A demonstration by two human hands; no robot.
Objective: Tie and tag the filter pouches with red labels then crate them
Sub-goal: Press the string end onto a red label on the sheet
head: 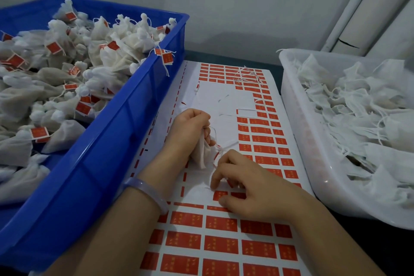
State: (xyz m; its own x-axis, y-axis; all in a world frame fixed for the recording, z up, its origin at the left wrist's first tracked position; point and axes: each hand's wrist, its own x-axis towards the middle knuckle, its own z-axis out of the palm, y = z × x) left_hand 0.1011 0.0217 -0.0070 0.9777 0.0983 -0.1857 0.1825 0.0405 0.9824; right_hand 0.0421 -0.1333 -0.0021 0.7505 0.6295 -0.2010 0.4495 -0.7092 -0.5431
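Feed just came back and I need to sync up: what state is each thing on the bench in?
Blue crate: heaped with tied, red-tagged pouches.
White tub: holds untagged pouches.
Label sheet: flat, partly peeled, middle bare.
Pouch: gripped at the neck by left hand, no tag visible, string loose.
Right hand: fingertips on the sheet by a red label; grip unclear.

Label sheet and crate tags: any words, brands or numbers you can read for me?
None can be read.
Red labels on the label sheet: small yellow marks, too blurred to read.
Red tags on the pouches in the blue crate: too small to read.
Sheet's left edge: tiny dark print, illegible.
White bin: no text seen.
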